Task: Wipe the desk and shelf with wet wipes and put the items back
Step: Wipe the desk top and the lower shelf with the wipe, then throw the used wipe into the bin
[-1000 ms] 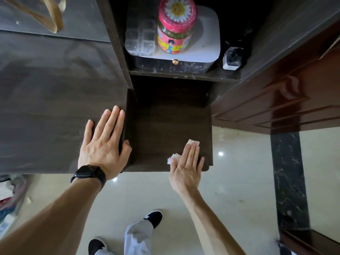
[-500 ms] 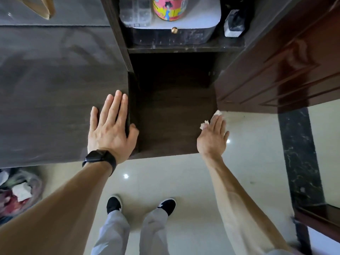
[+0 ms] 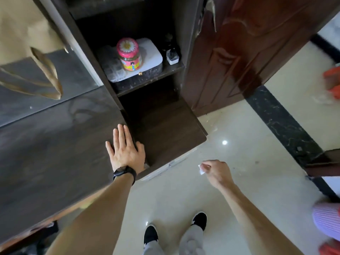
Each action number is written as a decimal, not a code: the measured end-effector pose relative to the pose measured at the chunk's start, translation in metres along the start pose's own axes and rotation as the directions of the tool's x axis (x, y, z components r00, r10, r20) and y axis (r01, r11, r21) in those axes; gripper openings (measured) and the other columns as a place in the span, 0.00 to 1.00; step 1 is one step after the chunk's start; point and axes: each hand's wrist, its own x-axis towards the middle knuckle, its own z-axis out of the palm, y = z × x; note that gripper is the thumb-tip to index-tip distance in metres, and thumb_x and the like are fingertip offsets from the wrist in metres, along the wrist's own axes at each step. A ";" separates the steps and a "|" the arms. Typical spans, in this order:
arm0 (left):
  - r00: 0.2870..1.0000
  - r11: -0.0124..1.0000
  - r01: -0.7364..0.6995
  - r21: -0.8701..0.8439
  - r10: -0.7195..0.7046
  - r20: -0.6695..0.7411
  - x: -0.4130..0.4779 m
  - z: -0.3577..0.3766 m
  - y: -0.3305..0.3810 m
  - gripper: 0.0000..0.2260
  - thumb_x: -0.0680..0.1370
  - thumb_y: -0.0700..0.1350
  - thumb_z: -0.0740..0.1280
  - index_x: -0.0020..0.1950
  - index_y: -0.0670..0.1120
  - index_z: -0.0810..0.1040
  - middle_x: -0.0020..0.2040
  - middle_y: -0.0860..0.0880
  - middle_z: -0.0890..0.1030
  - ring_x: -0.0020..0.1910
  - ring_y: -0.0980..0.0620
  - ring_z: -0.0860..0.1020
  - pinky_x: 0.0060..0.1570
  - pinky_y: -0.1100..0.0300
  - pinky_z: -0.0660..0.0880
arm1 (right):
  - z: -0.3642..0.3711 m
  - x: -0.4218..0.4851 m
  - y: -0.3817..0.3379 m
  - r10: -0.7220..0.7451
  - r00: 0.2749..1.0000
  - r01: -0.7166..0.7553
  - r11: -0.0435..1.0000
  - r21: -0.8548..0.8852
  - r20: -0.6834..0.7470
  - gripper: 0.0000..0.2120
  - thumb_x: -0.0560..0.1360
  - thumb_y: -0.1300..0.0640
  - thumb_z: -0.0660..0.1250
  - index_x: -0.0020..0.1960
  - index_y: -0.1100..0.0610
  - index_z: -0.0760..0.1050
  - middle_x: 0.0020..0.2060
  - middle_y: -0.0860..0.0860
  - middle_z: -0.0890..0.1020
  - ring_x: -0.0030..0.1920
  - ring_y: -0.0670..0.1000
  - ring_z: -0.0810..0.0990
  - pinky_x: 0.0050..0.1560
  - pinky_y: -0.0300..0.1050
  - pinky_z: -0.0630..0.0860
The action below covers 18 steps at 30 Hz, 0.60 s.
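Observation:
My left hand (image 3: 126,150) lies flat, fingers spread, on the dark desk top (image 3: 55,144) at its right edge, a black watch on the wrist. My right hand (image 3: 216,172) hangs over the floor, off to the right of the furniture, closed around a small crumpled white wet wipe (image 3: 201,169). Between the hands is the bare low dark shelf (image 3: 165,129). On the shelf above it stand a pink-lidded jar (image 3: 129,54) on a white box (image 3: 147,57), a clear plastic organiser (image 3: 112,68) and a small bottle (image 3: 172,56).
A brown paper bag (image 3: 24,34) with looped handles stands on the desk at the back left. A reddish wooden door (image 3: 239,52) stands right of the shelf unit. Glossy tiled floor (image 3: 239,181) with a black marble strip lies below; my feet are at the bottom.
My right hand has slid the wipe rightward across the low shelf, left its edge and pulled back over the floor, now closed on the wipe. My view has tilted up and back.

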 end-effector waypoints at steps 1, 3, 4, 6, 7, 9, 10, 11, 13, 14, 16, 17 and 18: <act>0.999 1.000 -0.015 0.012 0.014 0.029 -0.001 -0.001 -0.001 0.30 0.81 0.55 0.48 0.80 0.48 0.44 0.81 0.50 0.43 0.79 0.50 0.41 0.76 0.43 0.42 | -0.006 -0.021 -0.002 0.003 1.000 -0.002 0.997 0.081 -0.006 0.11 0.75 0.51 0.66 0.35 0.53 0.77 0.28 0.44 0.78 0.34 0.53 0.76 0.33 0.39 0.68; 0.994 0.999 -0.047 0.022 0.044 0.102 -0.006 -0.011 -0.002 0.29 0.82 0.55 0.47 0.81 0.46 0.45 0.81 0.49 0.42 0.79 0.48 0.42 0.76 0.42 0.44 | -0.023 -0.066 -0.010 -0.019 0.999 0.026 0.982 0.185 -0.039 0.11 0.76 0.51 0.68 0.36 0.50 0.78 0.28 0.36 0.79 0.32 0.44 0.77 0.34 0.34 0.70; 0.987 0.998 -0.056 0.021 0.052 0.154 -0.008 -0.013 -0.001 0.28 0.83 0.55 0.47 0.81 0.46 0.46 0.81 0.48 0.43 0.79 0.48 0.42 0.76 0.42 0.45 | -0.030 -0.083 -0.012 -0.031 0.998 0.044 0.973 0.228 -0.061 0.10 0.76 0.52 0.69 0.36 0.49 0.79 0.29 0.35 0.80 0.33 0.42 0.77 0.35 0.31 0.70; 0.957 0.990 -0.138 0.030 0.125 0.261 -0.026 -0.032 0.002 0.27 0.82 0.54 0.50 0.80 0.47 0.51 0.81 0.47 0.44 0.79 0.47 0.44 0.76 0.43 0.47 | -0.051 -0.126 -0.018 0.011 0.991 0.034 0.946 0.323 -0.135 0.04 0.76 0.52 0.71 0.44 0.50 0.83 0.38 0.40 0.85 0.38 0.40 0.79 0.39 0.25 0.69; 0.932 0.981 -0.189 0.031 0.169 0.321 -0.039 -0.042 0.005 0.27 0.82 0.53 0.53 0.80 0.48 0.53 0.81 0.47 0.46 0.79 0.46 0.46 0.76 0.44 0.49 | -0.059 -0.147 -0.019 0.048 0.983 0.019 0.932 0.361 -0.175 0.06 0.75 0.52 0.71 0.50 0.51 0.84 0.43 0.43 0.86 0.42 0.41 0.80 0.42 0.24 0.68; 0.864 0.954 -0.301 0.007 0.269 0.426 -0.073 -0.062 0.017 0.27 0.81 0.52 0.55 0.79 0.49 0.55 0.80 0.47 0.52 0.79 0.46 0.51 0.76 0.46 0.52 | -0.077 -0.191 -0.021 0.111 0.971 -0.009 0.902 0.432 -0.212 0.12 0.75 0.51 0.71 0.59 0.49 0.82 0.50 0.44 0.86 0.51 0.44 0.81 0.48 0.27 0.69; 0.825 0.934 -0.358 -0.008 0.320 0.466 -0.092 -0.071 0.024 0.26 0.81 0.52 0.56 0.79 0.49 0.57 0.80 0.48 0.55 0.78 0.47 0.54 0.76 0.47 0.53 | -0.085 -0.213 -0.022 0.134 0.967 -0.020 0.887 0.462 -0.216 0.14 0.76 0.50 0.71 0.61 0.47 0.81 0.52 0.43 0.85 0.54 0.44 0.81 0.51 0.31 0.70; 0.781 0.908 -0.419 -0.022 0.373 0.501 -0.111 -0.079 0.032 0.25 0.81 0.52 0.56 0.78 0.50 0.59 0.80 0.48 0.57 0.78 0.47 0.55 0.76 0.48 0.53 | -0.092 -0.234 -0.021 0.151 0.963 -0.027 0.876 0.482 -0.222 0.16 0.76 0.50 0.70 0.63 0.45 0.79 0.52 0.42 0.84 0.55 0.44 0.80 0.52 0.32 0.70; 0.695 0.843 -0.535 -0.047 0.472 0.543 -0.146 -0.092 0.049 0.24 0.81 0.53 0.55 0.77 0.52 0.62 0.79 0.50 0.59 0.78 0.48 0.56 0.76 0.49 0.53 | -0.104 -0.274 -0.017 0.178 0.948 -0.019 0.862 0.507 -0.266 0.17 0.77 0.50 0.69 0.65 0.43 0.78 0.51 0.41 0.83 0.52 0.41 0.79 0.47 0.25 0.68; 0.662 0.811 -0.582 -0.061 0.517 0.543 -0.160 -0.097 0.060 0.24 0.81 0.53 0.55 0.77 0.52 0.62 0.79 0.50 0.60 0.77 0.48 0.56 0.76 0.49 0.53 | -0.110 -0.291 -0.014 0.189 0.933 -0.002 0.853 0.522 -0.305 0.17 0.77 0.50 0.70 0.65 0.43 0.77 0.49 0.42 0.83 0.50 0.39 0.79 0.45 0.22 0.67; 0.602 0.738 -0.668 -0.099 0.613 0.511 -0.184 -0.108 0.085 0.23 0.81 0.53 0.56 0.77 0.52 0.62 0.78 0.50 0.63 0.76 0.49 0.60 0.75 0.49 0.56 | -0.122 -0.324 -0.004 0.232 0.896 0.022 0.829 0.559 -0.379 0.18 0.76 0.53 0.71 0.64 0.42 0.77 0.48 0.41 0.82 0.48 0.34 0.78 0.44 0.18 0.66; 0.572 0.695 -0.710 -0.115 0.664 0.482 -0.196 -0.115 0.098 0.23 0.81 0.53 0.56 0.76 0.52 0.63 0.77 0.50 0.64 0.75 0.49 0.62 0.74 0.50 0.58 | -0.127 -0.339 0.001 0.254 0.875 0.037 0.814 0.579 -0.413 0.18 0.76 0.54 0.72 0.64 0.41 0.77 0.49 0.40 0.82 0.48 0.33 0.78 0.44 0.18 0.66; 0.545 0.656 -0.743 -0.132 0.707 0.451 -0.209 -0.122 0.112 0.23 0.81 0.53 0.56 0.76 0.52 0.63 0.76 0.51 0.66 0.73 0.49 0.65 0.73 0.51 0.60 | -0.132 -0.355 0.008 0.282 0.850 0.052 0.796 0.603 -0.445 0.19 0.75 0.54 0.72 0.63 0.40 0.78 0.50 0.39 0.83 0.49 0.33 0.79 0.45 0.19 0.67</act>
